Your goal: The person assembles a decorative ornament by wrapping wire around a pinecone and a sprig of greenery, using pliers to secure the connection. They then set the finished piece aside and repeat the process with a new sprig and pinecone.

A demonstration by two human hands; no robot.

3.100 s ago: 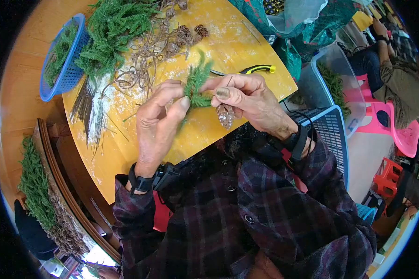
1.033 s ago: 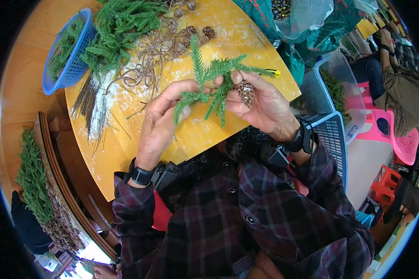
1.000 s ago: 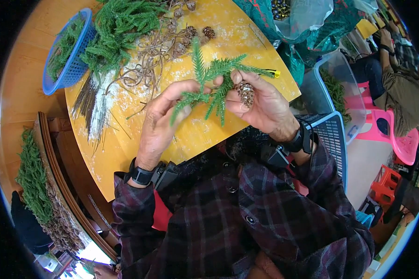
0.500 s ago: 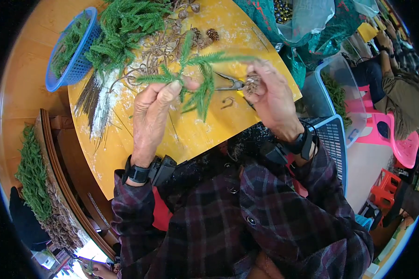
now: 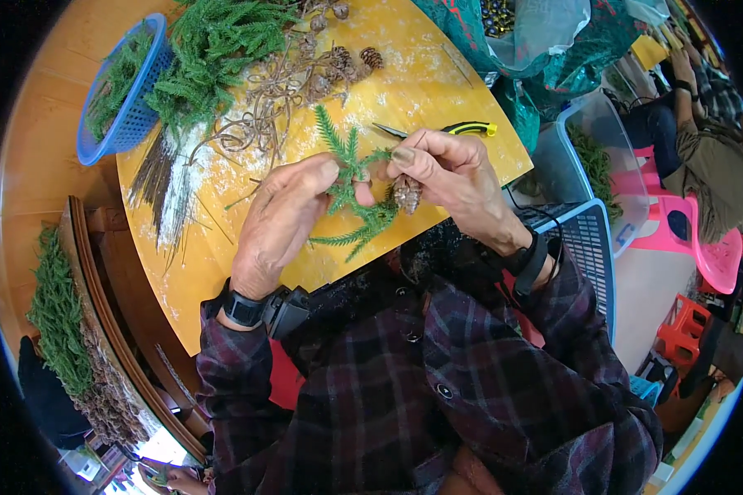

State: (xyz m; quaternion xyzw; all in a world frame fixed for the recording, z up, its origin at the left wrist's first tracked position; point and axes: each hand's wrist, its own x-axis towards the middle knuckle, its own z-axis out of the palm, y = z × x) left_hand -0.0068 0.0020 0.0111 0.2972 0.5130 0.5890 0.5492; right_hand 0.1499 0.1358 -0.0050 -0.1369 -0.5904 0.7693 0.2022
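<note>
Two hands are at work in the head view: your left hand (image 5: 276, 214) has its fingers bent in around the green sprig (image 5: 349, 150), and your right hand (image 5: 466, 186) pinches the sprig's right side, a brown pinecone (image 5: 406, 195) just below those fingers. They sit above the near part of the desk (image 5: 182, 289). Several fronds appear gathered already; whether the cone is fastened, you cannot tell. Unused, farther off, lie loose pinecones (image 5: 371, 57) and a greenery pile (image 5: 223, 58).
</note>
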